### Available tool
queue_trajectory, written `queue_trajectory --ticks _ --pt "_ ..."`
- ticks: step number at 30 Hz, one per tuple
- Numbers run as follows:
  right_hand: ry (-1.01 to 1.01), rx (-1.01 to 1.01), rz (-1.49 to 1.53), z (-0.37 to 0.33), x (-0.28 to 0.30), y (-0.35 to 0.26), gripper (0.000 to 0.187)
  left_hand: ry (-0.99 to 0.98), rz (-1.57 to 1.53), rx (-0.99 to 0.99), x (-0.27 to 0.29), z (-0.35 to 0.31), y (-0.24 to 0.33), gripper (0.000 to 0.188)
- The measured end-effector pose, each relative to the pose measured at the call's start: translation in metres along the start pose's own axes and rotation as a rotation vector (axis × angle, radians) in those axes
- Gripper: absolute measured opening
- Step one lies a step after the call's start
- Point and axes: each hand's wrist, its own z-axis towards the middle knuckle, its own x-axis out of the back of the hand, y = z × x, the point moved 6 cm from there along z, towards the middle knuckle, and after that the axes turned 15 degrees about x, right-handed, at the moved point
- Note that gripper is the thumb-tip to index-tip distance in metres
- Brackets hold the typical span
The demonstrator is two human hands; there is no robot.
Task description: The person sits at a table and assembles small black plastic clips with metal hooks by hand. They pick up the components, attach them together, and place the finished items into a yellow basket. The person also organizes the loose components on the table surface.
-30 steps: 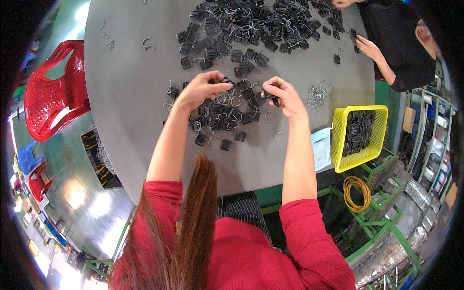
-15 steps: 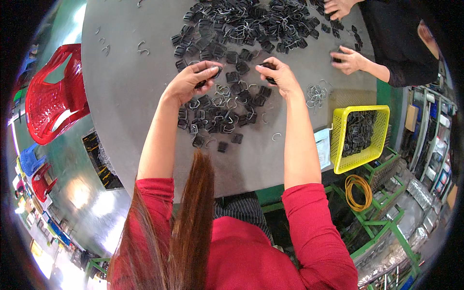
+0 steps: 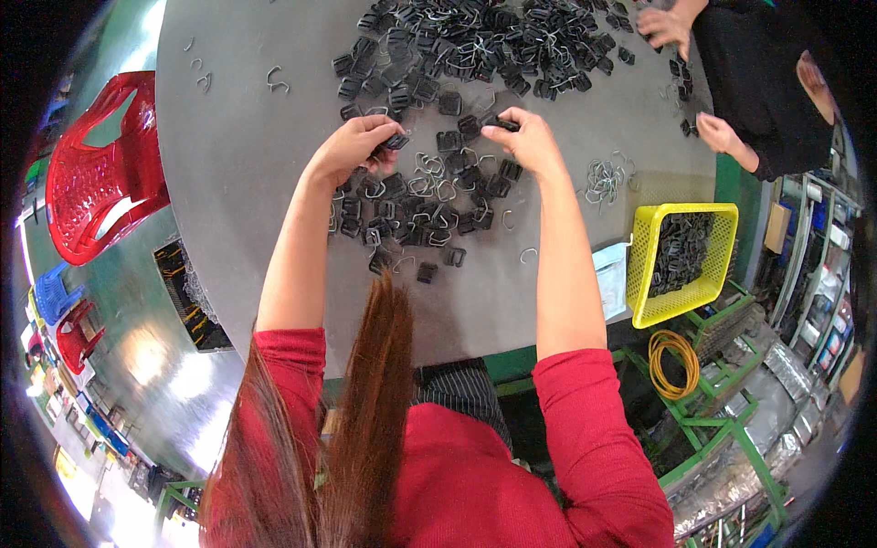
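My left hand (image 3: 350,152) is closed on a small black plastic buckle (image 3: 396,142), pinched between thumb and fingers above the grey table. My right hand (image 3: 533,146) pinches another black buckle (image 3: 500,122), its fingers pointing left over the parts. Between and below my hands lies a loose group of black buckles (image 3: 425,224) mixed with bent metal wire hooks (image 3: 427,167). Beyond them spreads a larger heap of black buckles and hooks (image 3: 475,46). My fingers partly hide both held pieces.
A tangle of wire hooks (image 3: 603,183) lies right of my right forearm. A yellow basket (image 3: 639,274) of black parts stands at the right table edge, beside a pale blue packet (image 3: 611,279). A co-worker's hand (image 3: 669,29) reaches in at the far right. A red chair (image 3: 68,183) stands left.
My left hand has shifted slightly left, and the piece in my right hand sits higher at the fingertips. The co-worker's nearer hand has drawn back right toward the table edge.
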Motion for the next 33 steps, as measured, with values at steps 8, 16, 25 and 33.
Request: queue_trajectory --ticks 8,16,25,33 --pt "0.029 0.032 -0.348 -0.006 -0.021 -0.039 0.051 -0.010 0.018 -0.015 -0.020 0.006 0.021 0.022" --pt "0.109 0.113 -0.330 -0.022 -0.029 -0.007 0.042 -0.081 0.044 -0.176 -0.030 0.000 0.026 0.027" --pt "0.450 -0.295 0.701 -0.206 0.045 0.057 0.026 -0.119 -0.145 -0.072 -0.138 0.004 0.030 0.026" --pt "1.055 -0.409 0.562 -0.306 0.198 0.133 0.026 -0.423 0.032 -0.200 -0.424 -0.004 0.085 0.062"
